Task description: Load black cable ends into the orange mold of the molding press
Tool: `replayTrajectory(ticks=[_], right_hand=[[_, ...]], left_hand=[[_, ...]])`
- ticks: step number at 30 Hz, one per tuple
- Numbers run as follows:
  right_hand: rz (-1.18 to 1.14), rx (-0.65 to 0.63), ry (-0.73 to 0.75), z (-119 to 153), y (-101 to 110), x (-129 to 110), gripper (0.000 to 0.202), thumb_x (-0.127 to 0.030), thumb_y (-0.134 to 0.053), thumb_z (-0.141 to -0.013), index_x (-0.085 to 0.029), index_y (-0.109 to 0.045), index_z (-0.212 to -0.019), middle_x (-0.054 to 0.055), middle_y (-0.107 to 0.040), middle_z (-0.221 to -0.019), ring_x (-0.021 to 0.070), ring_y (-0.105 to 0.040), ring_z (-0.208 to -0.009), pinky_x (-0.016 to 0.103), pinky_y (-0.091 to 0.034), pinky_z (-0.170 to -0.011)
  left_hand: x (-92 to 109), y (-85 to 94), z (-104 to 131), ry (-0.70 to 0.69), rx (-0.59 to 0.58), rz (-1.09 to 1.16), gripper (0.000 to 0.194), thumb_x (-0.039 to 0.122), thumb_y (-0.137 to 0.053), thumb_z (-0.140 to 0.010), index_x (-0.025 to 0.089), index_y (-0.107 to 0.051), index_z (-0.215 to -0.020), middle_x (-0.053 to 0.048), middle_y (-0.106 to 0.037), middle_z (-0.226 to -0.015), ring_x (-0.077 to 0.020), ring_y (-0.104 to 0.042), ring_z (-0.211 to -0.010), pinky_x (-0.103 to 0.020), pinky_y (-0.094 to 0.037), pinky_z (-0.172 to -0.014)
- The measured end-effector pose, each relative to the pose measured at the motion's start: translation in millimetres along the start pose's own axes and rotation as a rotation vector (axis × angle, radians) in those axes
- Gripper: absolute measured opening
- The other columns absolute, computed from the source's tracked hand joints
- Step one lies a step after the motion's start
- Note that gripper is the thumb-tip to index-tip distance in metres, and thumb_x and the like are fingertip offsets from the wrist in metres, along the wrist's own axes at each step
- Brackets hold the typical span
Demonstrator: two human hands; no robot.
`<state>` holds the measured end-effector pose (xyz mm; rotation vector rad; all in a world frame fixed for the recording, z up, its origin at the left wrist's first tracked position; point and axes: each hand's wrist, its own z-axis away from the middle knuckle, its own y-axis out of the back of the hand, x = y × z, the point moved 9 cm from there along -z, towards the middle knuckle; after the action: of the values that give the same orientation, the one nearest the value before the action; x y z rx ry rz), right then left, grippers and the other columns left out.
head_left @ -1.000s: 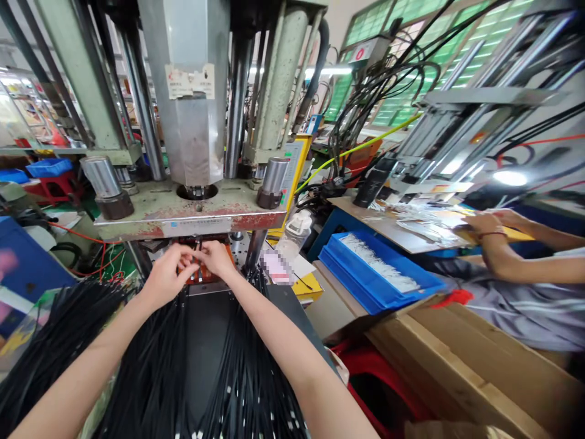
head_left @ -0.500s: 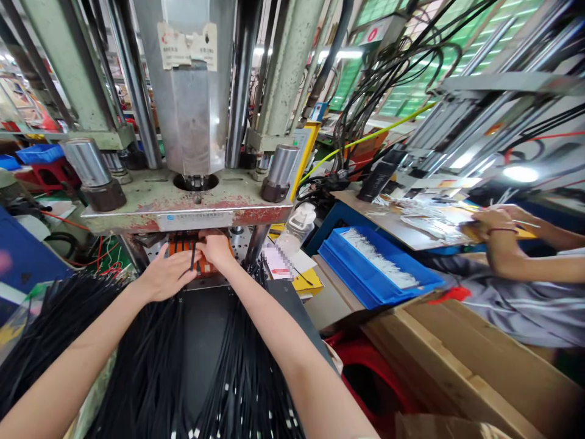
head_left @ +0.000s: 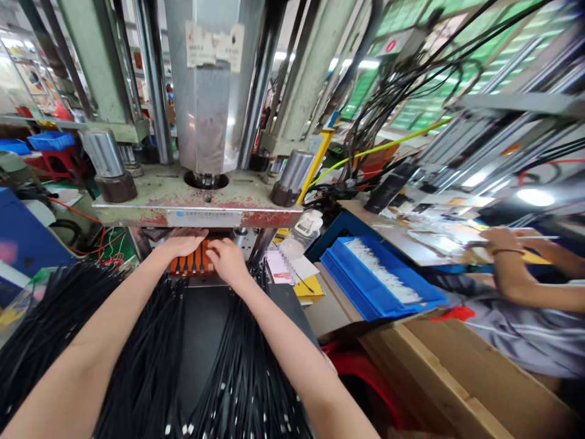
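Note:
Under the press plate (head_left: 196,210), an orange mold (head_left: 180,267) holds several black cables (head_left: 194,263) side by side, their connector ends toward me. My left hand (head_left: 185,244) lies over the mold's left and back part, open, with its fingers stretched out flat. At the mold's right side is my right hand (head_left: 227,261), its fingers bent and drawn together close to the cables. What those fingertips hold, if anything, is too small to make out. Thick bundles of black cables (head_left: 141,360) hang and spread below both forearms.
The steel press ram (head_left: 210,122) and its columns rise above my hands. To the right are a plastic bottle (head_left: 308,225), a blue bin (head_left: 340,274) of white strips and a cardboard box (head_left: 439,366). A co-worker's arm (head_left: 516,274) is at the far right bench.
My left hand has moved from the mold's front to lie flat over its back left. My right hand has drawn back toward the right, uncovering several cables in the mold. The view has shifted slightly.

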<state>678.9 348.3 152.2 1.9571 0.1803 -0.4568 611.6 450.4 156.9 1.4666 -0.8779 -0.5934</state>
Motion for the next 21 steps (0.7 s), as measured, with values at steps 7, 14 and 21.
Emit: replayTrajectory(ticks=[7,14,21], right_hand=[[0.413,-0.25,-0.449,114,10,99,0.035,-0.044,-0.052,-0.093,-0.013,-0.068,-0.087,0.015,-0.068,-0.086,0.0289,-0.066,-0.08,0.033,-0.044,-0.067],[0.146,-0.219,-0.509,126,-2,108,0.017,-0.022,-0.052,-0.09,-0.018,-0.067,-0.085,0.007,-0.071,-0.084,0.0229,-0.067,-0.083,0.027,-0.039,-0.068],[-0.395,0.025,-0.148,117,43,27,0.013,-0.025,-0.047,-0.092,-0.021,-0.055,-0.082,-0.002,-0.063,-0.067,0.0145,-0.06,-0.061,0.023,-0.039,-0.061]], left_hand=[[14,-20.7,156,0.035,0.11,-0.203,0.037,0.038,-0.035,-0.095,0.017,-0.064,-0.1,-0.01,-0.069,-0.094,-0.0246,-0.066,-0.086,-0.035,-0.049,-0.076],[-35,-39.1,166,0.273,-0.048,-0.019,0.025,0.032,-0.037,-0.093,0.018,-0.057,-0.087,-0.005,-0.066,-0.082,-0.0214,-0.064,-0.074,-0.029,-0.042,-0.064],[6,21.0,152,0.018,0.15,0.589,0.028,0.044,-0.046,-0.091,0.018,-0.055,-0.086,0.002,-0.056,-0.07,-0.012,-0.051,-0.062,-0.022,-0.04,-0.058]])
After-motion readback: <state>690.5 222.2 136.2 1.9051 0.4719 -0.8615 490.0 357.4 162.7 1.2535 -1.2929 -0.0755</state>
